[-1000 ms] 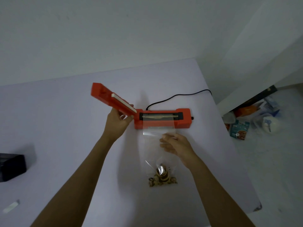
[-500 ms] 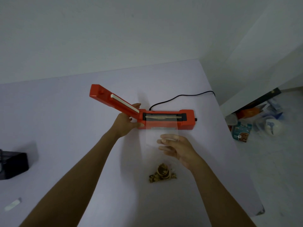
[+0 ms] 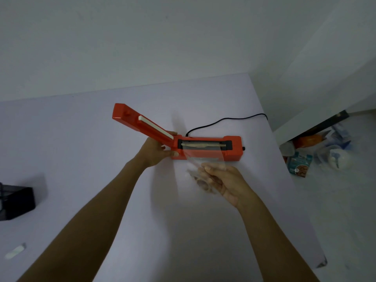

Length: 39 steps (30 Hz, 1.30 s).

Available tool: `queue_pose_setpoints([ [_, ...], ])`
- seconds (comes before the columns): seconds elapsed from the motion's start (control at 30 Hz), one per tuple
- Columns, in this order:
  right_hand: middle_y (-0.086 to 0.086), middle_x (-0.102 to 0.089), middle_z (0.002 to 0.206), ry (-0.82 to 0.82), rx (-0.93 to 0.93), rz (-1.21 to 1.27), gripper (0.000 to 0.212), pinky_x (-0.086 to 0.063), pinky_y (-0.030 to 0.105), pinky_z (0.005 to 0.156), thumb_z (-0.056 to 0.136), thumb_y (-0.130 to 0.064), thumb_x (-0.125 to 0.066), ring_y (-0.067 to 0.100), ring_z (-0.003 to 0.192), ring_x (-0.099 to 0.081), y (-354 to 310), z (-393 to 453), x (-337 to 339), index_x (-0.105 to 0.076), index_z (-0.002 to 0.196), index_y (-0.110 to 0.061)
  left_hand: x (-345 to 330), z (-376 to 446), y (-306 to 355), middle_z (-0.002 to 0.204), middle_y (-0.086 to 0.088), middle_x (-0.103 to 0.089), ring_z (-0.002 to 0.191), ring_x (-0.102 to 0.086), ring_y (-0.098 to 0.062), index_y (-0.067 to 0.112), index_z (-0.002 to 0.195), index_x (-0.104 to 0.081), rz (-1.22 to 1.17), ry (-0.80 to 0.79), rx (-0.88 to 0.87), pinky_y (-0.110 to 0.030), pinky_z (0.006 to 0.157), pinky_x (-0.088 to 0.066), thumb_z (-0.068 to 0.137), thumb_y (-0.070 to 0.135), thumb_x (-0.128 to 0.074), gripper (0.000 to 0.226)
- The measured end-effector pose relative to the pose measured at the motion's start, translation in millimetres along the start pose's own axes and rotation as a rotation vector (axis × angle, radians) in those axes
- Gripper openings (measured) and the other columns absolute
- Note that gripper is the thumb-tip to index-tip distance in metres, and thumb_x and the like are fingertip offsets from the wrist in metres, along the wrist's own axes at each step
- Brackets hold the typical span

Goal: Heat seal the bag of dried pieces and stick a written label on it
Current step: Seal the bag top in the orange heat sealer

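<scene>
bag: clear plastic bag [image 3: 203, 159], mouth edge on the sealing strip of the orange hinged heat sealer [image 3: 207, 146], rest lifted toward the person; dried pieces only a blur near the right fingers
right hand [image 3: 221, 183]: pinches the bag's lower part, fingers curled round the film
left hand [image 3: 156, 151]: grips the sealer's hinge end; pressing arm [image 3: 142, 123] raised
step: judged aligning; lay mouth flat and square across strip, pull out wrinkles, keep pieces clear of it, then lower arm
risk: creased film, weak seal
surface: pale lilac tabletop [image 3: 81, 159]; black cord [image 3: 223, 121] off the back; black box [image 3: 16, 202] at left edge; small white strip [image 3: 15, 251] near left, maybe the label, cannot tell
room: white walls; packets on floor [image 3: 317, 155] at right
</scene>
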State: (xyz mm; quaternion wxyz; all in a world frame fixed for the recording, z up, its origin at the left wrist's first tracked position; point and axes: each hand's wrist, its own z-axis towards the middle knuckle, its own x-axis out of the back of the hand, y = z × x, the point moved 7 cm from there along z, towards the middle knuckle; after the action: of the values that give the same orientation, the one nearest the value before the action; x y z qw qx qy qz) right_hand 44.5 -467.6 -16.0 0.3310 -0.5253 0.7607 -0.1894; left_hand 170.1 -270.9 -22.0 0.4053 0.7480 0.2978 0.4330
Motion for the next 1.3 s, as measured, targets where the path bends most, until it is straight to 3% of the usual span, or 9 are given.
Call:
queue_pose_setpoints([
  [0.07,0.009,-0.070,0.072,-0.015,0.001,0.011,0.027,-0.057,0.030,0.067,0.090,-0.008,-0.063,0.031,0.082,-0.062,-3,-1,-2,-0.065,0.113,0.004,-1,0,1,0.125,-0.002,-0.061,0.117,-0.057,-0.022,0.019,0.130,-0.055,0.010,0.000,-0.005,-0.047,0.101,-0.048,0.074,0.019,-0.081,0.062],
  [0.23,0.011,-0.075,0.084,0.002,-0.038,0.109,0.022,-0.058,0.017,0.060,0.090,-0.004,-0.062,0.009,0.062,-0.068,-2,-5,-4,-0.066,0.110,0.005,-1,0,2,0.126,-0.002,-0.061,0.118,-0.057,-0.022,0.020,0.130,-0.055,0.007,-0.007,-0.006,-0.048,0.101,-0.048,0.073,0.022,-0.082,0.063],
  [0.37,0.013,-0.076,0.093,0.030,-0.083,0.199,0.018,-0.057,0.014,0.056,0.090,-0.002,-0.060,0.009,0.074,-0.074,1,-8,-3,-0.067,0.106,0.003,-1,-1,3,0.125,-0.005,-0.062,0.118,-0.058,-0.024,0.018,0.129,-0.055,0.007,-0.008,-0.017,-0.048,0.101,-0.048,0.074,0.019,-0.081,0.060],
  [0.63,0.015,-0.076,0.093,0.057,-0.086,0.054,0.019,-0.057,0.020,0.054,0.088,-0.006,-0.064,0.016,0.071,-0.070,-1,-17,2,-0.069,0.106,0.001,-3,2,3,0.124,-0.004,-0.062,0.114,-0.060,-0.021,0.014,0.130,-0.055,0.008,-0.030,-0.036,-0.042,0.099,-0.051,0.076,0.012,-0.079,0.060],
  [0.83,0.011,-0.076,0.099,0.038,-0.062,0.028,0.018,-0.058,0.016,0.061,0.092,-0.006,-0.060,0.011,0.080,-0.074,-1,-18,4,-0.069,0.106,-0.003,-4,2,5,0.125,-0.005,-0.061,0.115,-0.060,-0.022,0.013,0.130,-0.054,0.058,-0.041,-0.047,-0.042,0.098,-0.051,0.078,0.013,-0.078,0.058],
  [1.1,0.013,-0.076,0.100,0.061,-0.076,-0.011,0.019,-0.058,0.019,0.061,0.090,-0.005,-0.061,0.012,0.077,-0.072,1,-30,25,-0.070,0.106,-0.001,-6,2,4,0.127,-0.005,-0.059,0.115,-0.057,-0.021,0.014,0.132,-0.051,0.066,-0.026,-0.041,-0.040,0.099,-0.049,0.080,0.013,-0.075,0.057],
  [1.3,0.010,-0.076,0.098,0.058,-0.066,-0.024,0.018,-0.058,0.021,0.061,0.090,-0.005,-0.061,0.015,0.076,-0.073,16,-44,22,-0.071,0.104,-0.004,-11,-3,2,0.130,-0.007,-0.057,0.121,-0.054,-0.025,0.015,0.135,-0.048,0.000,-0.001,0.046,-0.043,0.104,-0.046,0.081,0.013,-0.074,0.059],
])
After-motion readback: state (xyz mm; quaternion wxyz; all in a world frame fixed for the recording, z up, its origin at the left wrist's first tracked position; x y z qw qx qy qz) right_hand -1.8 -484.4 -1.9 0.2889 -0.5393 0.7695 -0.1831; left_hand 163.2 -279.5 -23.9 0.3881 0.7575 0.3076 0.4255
